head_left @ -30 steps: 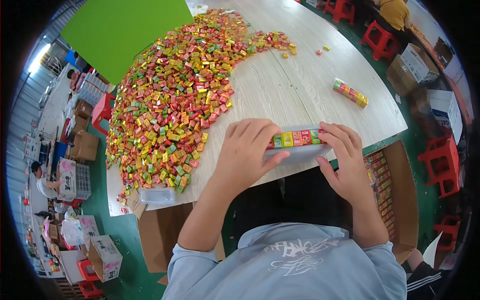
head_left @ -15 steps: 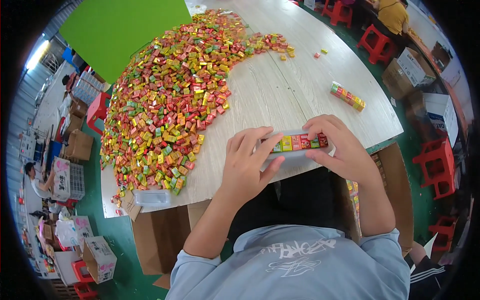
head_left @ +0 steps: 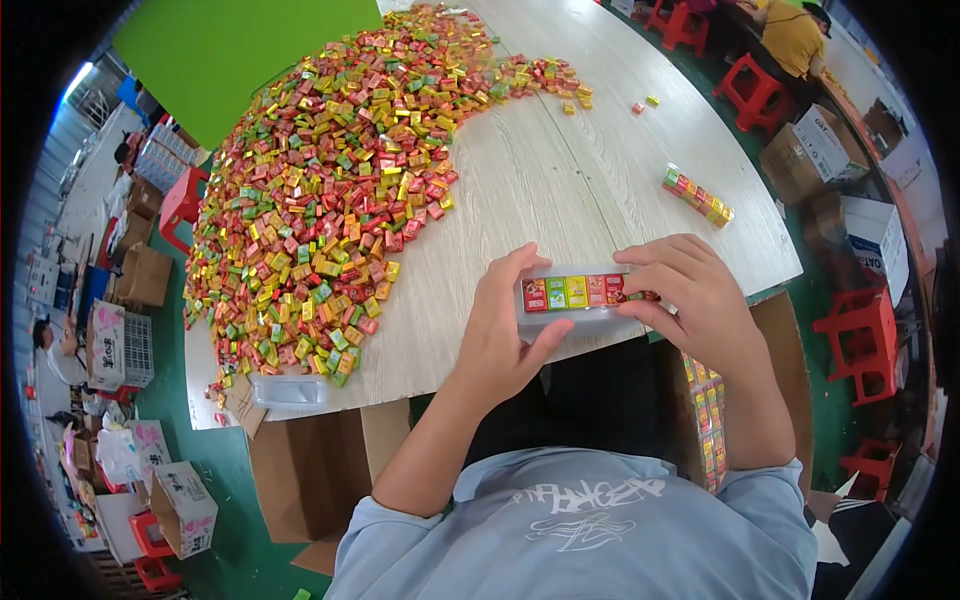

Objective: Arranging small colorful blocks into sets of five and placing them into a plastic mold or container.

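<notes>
A small translucent plastic tray (head_left: 568, 318) lies near the table's front edge, with a row of small wrapped candies (head_left: 575, 292) in red, green and yellow inside it. My left hand (head_left: 503, 325) grips the tray's left end, fingers at the far corner and thumb along the near side. At the other end, my right hand (head_left: 700, 295) pinches a wrapped candy (head_left: 642, 296) between thumb and fingers, tilted at the end of the row. Farther right on the table lies a clear packed tube of candies (head_left: 697, 196).
A large heap of wrapped candies (head_left: 330, 180) covers the table's left side, below a green panel (head_left: 230, 70). Another plastic tray (head_left: 288, 392) sits at the front left edge. Open cardboard boxes (head_left: 310, 480) stand below the table; red stools (head_left: 860, 345) stand at the right.
My right fingers have come together at the tray's right end, uncovering more of the row. My left hand has shifted slightly right, its fingers now at the tray's left end.
</notes>
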A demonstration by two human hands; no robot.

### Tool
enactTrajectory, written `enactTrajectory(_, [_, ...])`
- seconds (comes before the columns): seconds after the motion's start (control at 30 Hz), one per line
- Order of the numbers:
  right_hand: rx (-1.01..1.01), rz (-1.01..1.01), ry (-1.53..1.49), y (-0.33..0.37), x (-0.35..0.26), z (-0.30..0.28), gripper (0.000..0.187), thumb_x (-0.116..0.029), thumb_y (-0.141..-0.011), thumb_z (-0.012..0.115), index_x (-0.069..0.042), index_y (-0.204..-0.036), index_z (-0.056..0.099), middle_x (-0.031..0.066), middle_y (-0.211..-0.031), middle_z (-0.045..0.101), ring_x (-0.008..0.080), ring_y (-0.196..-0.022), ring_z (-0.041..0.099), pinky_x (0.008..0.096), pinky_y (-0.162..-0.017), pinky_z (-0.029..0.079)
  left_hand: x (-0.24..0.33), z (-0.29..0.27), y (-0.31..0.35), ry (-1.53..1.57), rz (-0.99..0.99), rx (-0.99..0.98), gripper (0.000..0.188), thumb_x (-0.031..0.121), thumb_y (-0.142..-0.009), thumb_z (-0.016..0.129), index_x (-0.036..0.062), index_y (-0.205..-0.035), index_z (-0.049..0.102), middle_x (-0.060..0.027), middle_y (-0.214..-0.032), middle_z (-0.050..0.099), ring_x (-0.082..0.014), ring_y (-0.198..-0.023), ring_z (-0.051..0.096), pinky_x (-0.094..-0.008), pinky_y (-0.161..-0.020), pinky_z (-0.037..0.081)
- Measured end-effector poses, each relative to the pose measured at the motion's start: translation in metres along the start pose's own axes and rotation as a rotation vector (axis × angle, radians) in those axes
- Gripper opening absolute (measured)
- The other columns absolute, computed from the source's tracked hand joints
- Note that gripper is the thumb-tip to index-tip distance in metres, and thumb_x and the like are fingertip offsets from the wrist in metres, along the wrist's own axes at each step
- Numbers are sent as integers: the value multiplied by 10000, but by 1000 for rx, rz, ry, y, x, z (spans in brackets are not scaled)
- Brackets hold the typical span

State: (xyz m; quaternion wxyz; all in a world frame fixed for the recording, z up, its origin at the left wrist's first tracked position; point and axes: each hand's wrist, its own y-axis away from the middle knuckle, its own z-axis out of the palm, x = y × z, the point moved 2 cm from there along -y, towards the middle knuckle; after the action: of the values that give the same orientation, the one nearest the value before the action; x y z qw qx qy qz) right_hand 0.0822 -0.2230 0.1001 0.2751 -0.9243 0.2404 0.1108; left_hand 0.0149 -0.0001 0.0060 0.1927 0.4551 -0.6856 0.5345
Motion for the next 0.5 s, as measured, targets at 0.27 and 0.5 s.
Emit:
enactTrajectory(0.27, [-39,-102,55,-7,1,-5,253,-191,-796,848,-71,-935,674,87,-1108,732,302,-943,667,408,-852,523,3,3,3,139,-111,-7,779,136,-900,764,-19,-1531,336,-227,-1349,559,-356,-1239,569,-435,-1102,419])
enactTrajectory(0.5, [-77,-119,57,-6,-2,-10,304,-113,-778,843,-83,-1023,664,87,-1112,720,309,-978,674,412,-893,529,2,3,5,114,-61,-44,778,65,-923,687,22,-1571,258,-213,-1377,502,-285,-1264,531,-418,-1103,421])
